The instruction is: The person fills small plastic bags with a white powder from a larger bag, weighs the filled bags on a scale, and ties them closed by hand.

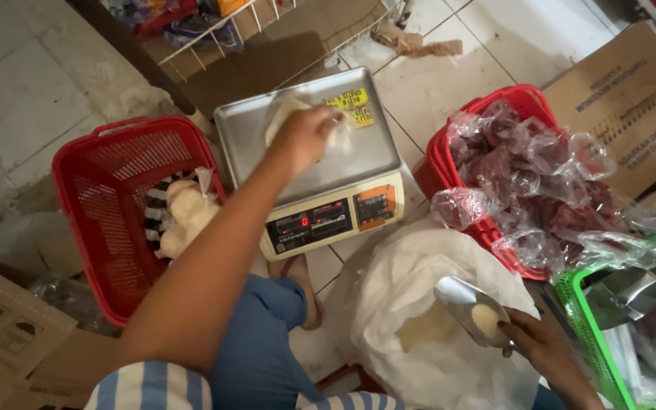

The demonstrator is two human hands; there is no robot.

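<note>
While I look down from the head camera, my left hand (307, 135) reaches out over the metal pan of the weighing scale (267, 129), fingers closed on a small clear bag of pale powder (290, 115) that rests on the pan. My right hand (534, 345) grips the handle of a metal scoop (461, 302), which carries a little of the same pale powder and hangs over the open white sack (419, 304) just in front of my knee. Left of the scale stands a red basket (93, 197) with filled pale bags lying inside. Right of the scale, a second red basket (438, 163) is heaped with clear bags of dark reddish goods. A green basket (582, 319) sits at the right edge, and cardboard boxes (632, 91) lie beyond on the tiled floor.
</note>
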